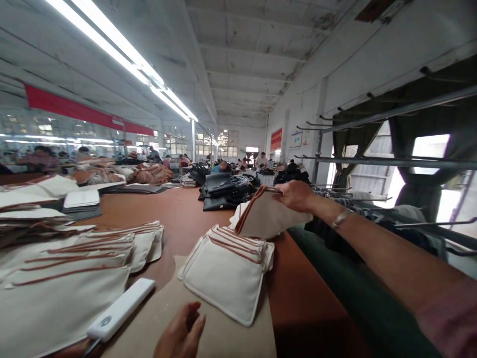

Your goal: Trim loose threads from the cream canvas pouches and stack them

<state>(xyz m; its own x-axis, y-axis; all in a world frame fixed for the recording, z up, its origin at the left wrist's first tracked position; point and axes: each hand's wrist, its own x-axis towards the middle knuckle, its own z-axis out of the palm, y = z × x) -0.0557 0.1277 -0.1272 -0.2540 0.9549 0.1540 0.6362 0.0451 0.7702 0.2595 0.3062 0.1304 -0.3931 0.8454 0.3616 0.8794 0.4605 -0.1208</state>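
Two bare hands in play! Nearest, the left hand (181, 330) is empty, thumb and fingers slightly parted, just short of the fanned cream stack (225, 273). Off to its left, a white device (121, 308) lies slantwise beside the left-hand pile (74, 293) of similar brown-edged pieces. And look beyond the stack: the right hand (296, 196) pinches a cream piece (266, 221) by its upper edge, above the table's right side. That piece spreads longest left to right, its brown edges slanting down leftward; the stack sits between it and the left hand. Whether piece and stack touch, can't tell. Farther on, black bundles (219, 189), and a hooked metal rack (395, 161) along the right!
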